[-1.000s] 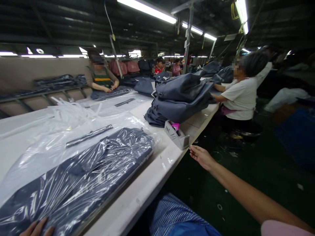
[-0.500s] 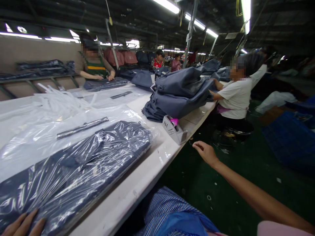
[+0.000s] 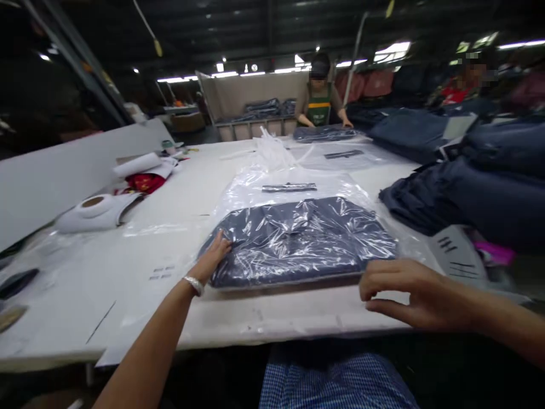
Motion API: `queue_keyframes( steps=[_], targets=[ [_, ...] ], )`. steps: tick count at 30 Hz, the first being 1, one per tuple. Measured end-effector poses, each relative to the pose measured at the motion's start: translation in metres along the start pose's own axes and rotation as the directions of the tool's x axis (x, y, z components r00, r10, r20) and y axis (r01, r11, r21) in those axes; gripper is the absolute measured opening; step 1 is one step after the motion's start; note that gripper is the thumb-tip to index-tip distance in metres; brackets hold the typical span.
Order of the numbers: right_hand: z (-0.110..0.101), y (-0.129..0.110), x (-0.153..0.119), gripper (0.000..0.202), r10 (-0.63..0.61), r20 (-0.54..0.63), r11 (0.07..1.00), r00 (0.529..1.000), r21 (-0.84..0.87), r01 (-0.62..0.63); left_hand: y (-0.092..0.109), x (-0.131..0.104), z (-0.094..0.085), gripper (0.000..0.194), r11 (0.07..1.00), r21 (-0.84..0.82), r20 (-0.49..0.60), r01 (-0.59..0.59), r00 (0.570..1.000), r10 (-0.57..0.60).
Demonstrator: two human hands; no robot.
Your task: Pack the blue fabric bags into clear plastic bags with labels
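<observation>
A dark blue bag in clear plastic [image 3: 293,244] lies flat on the white table [image 3: 272,318] in front of me. My left hand [image 3: 217,253] rests on its left end with the fingers spread; a silver bracelet is on that wrist. Near the bag's right front corner is my right hand [image 3: 395,289], its fingers curved with a gap between them and the thumb, holding nothing. Beyond the bag, a dark strip [image 3: 289,187] shows on the clear plastic.
A grey box [image 3: 457,255] with a pink item is at the right, by piled dark bags [image 3: 485,182]. White rolls [image 3: 138,165] and a red item lie back left. White strips [image 3: 275,150] lie farther back. Across the table, a person [image 3: 319,105] handles another wrapped bag.
The view has swung left, so the wrapped bag is now centred. My right hand has come from beside the table to the bag's right front corner. My left hand remains on the bag.
</observation>
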State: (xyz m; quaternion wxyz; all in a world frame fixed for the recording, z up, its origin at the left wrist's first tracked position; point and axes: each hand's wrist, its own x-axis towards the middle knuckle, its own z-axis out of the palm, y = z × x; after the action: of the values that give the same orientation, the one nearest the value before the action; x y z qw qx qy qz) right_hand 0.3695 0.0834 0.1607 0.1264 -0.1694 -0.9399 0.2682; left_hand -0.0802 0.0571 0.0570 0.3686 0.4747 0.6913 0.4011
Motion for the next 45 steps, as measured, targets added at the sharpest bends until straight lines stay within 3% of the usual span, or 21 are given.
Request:
queue_keyframes(
  steps=[3, 5, 8, 12, 18, 24, 29, 35, 40, 45],
  targets=[
    [0.002, -0.001, 0.079, 0.010, -0.139, 0.185, 0.969, 0.973, 0.227, 0.096, -0.002, 0.001, -0.004, 0.078, 0.955, -0.254, 0.048, 0.155, 0.988, -0.148],
    [0.008, 0.009, 0.127, 0.015, -0.187, 0.279, 0.941, 0.942, 0.325, 0.091, -0.006, -0.001, -0.004, 0.077, 0.935, -0.323, 0.047, 0.151, 0.989, -0.143],
    [0.022, 0.033, 0.185, 0.021, -0.193, 0.395, 0.940, 0.898, 0.337, 0.053, -0.012, -0.006, -0.004, 0.076, 0.925, -0.361, 0.025, 0.123, 0.992, -0.122],
    [0.041, 0.051, 0.237, 0.023, -0.184, 0.497, 0.961, 0.848, 0.273, 0.048, -0.013, -0.007, -0.004, 0.074, 0.913, -0.387, 0.039, 0.125, 0.992, -0.119],
    [0.065, 0.054, 0.291, 0.021, -0.226, 0.555, 0.968, 0.800, 0.218, 0.122, -0.013, -0.002, -0.007, 0.076, 0.824, -0.536, 0.057, 0.185, 0.981, -0.183],
    [0.075, 0.065, 0.326, 0.018, -0.190, 0.536, 0.980, 0.822, 0.150, 0.129, -0.016, -0.013, -0.003, 0.071, 0.847, -0.531, -0.113, 0.021, 0.989, -0.096],
    [0.062, 0.064, 0.328, 0.024, -0.215, 0.553, 0.964, 0.805, 0.251, 0.085, -0.015, -0.018, -0.002, 0.069, 0.902, -0.431, -0.100, -0.004, 0.994, -0.043],
    [0.044, 0.052, 0.323, 0.030, -0.252, 0.596, 0.885, 0.763, 0.461, -0.069, -0.010, -0.018, -0.004, 0.065, 0.742, -0.670, -0.133, 0.015, 0.981, -0.141],
    [0.066, 0.060, 0.338, 0.030, -0.258, 0.653, 0.904, 0.712, 0.424, -0.061, -0.009, -0.022, -0.002, 0.066, 0.708, -0.705, -0.209, -0.044, 0.967, -0.148],
    [0.092, 0.069, 0.357, 0.024, -0.211, 0.656, 0.971, 0.725, 0.228, 0.076, -0.016, -0.023, -0.002, 0.064, 0.811, -0.584, -0.209, -0.045, 0.973, -0.097]
  ],
)
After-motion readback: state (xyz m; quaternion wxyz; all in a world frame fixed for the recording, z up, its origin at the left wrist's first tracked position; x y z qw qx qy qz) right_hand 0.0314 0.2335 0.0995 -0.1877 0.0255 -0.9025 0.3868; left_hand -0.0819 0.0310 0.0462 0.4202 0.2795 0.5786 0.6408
